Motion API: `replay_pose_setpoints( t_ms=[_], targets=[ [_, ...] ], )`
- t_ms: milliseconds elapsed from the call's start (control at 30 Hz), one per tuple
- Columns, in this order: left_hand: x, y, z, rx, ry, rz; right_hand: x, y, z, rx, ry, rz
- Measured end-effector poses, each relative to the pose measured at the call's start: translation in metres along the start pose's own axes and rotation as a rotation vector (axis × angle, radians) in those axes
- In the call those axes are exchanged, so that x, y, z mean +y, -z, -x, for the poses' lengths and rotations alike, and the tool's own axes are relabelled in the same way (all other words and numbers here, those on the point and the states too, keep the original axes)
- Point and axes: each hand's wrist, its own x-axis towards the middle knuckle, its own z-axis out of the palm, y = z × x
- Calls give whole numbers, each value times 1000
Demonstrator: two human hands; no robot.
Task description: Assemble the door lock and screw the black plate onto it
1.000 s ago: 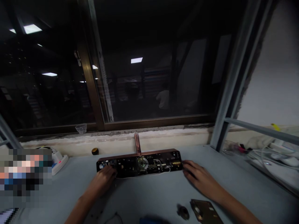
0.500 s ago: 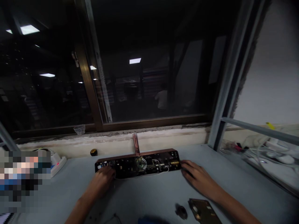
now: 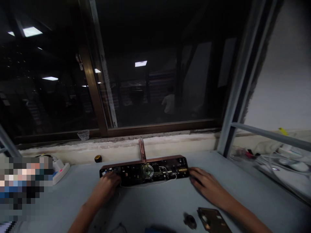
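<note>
A long copper-edged door lock body (image 3: pixel 145 170) lies open side up on the grey table (image 3: pixel 155 200), its round gear, wires and circuit parts showing, with a copper handle (image 3: pixel 142 149) sticking out at the back. My left hand (image 3: pixel 107 186) is curled on its left end. My right hand (image 3: pixel 206 186) rests against its right end, fingers bent down onto the table.
A brown metal plate (image 3: pixel 213 220) and a small dark round part (image 3: pixel 190 221) lie near the front edge. A power strip (image 3: pixel 60 167) sits at left, a small brass knob (image 3: pixel 97 158) and plastic cup (image 3: pixel 83 134) by the window sill, cables (image 3: pixel 279 160) at right.
</note>
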Motion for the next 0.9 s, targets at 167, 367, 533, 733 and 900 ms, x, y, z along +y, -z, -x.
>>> replay_pose_setpoints(
  t_ms=[167,367,533,733,900],
  targets=[
    [1,-4,1,123,-9,-51,-1,1,0,1,-6,-15],
    [8,-3,3,301,-38,-277,0,-1,0,5,-3,-25],
    [-4,-4,1,379,65,-296,-4,3,0,-1,-24,-20],
    [-18,-13,-2,282,77,-102,-6,4,-4,28,-97,-197],
    [-9,-10,-3,286,123,-79,-6,-7,-10,61,-167,-462]
  ],
)
